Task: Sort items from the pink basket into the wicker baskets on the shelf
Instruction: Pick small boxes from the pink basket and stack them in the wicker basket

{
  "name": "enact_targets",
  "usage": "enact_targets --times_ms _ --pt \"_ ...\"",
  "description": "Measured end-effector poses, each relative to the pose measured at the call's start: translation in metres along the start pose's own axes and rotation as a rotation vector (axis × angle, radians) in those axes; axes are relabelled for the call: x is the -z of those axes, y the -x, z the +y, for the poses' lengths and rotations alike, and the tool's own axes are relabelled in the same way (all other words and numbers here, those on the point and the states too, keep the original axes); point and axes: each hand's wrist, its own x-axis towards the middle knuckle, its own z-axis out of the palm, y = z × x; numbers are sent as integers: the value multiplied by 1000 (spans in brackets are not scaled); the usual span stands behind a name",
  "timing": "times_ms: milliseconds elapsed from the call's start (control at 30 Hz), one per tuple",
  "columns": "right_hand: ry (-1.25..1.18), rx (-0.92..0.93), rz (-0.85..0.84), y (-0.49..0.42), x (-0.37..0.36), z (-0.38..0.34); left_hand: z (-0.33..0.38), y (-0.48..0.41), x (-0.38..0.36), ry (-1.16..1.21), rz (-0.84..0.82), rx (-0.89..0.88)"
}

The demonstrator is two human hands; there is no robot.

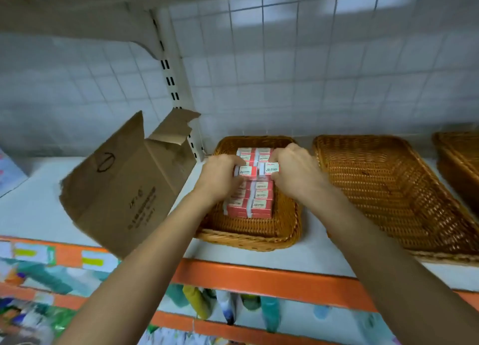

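Note:
A wicker basket (287, 223) on the white shelf holds rows of small red-and-white boxes (259, 202) marked 2B. My left hand (220, 173) grips one such box (245, 171) above the stack. My right hand (298, 168) pinches another box (269, 169) right beside it. Both held boxes sit over the middle of the stack, side by side. The pink basket is out of view.
An open cardboard box (124, 189) leans on the shelf left of the basket. An empty wicker basket (388, 189) lies to the right, and a third (458, 163) at the right edge. An orange shelf edge (259, 277) runs below, with colourful goods under it.

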Motion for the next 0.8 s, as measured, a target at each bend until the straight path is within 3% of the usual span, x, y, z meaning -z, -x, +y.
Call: enact_targets --times_ms 367,800 --pt "59 -187 -44 -23 -31 -18 -30 -24 -19 30 -11 1" --pt "53 -187 16 -21 -49 -22 -36 -29 -33 48 59 -9"
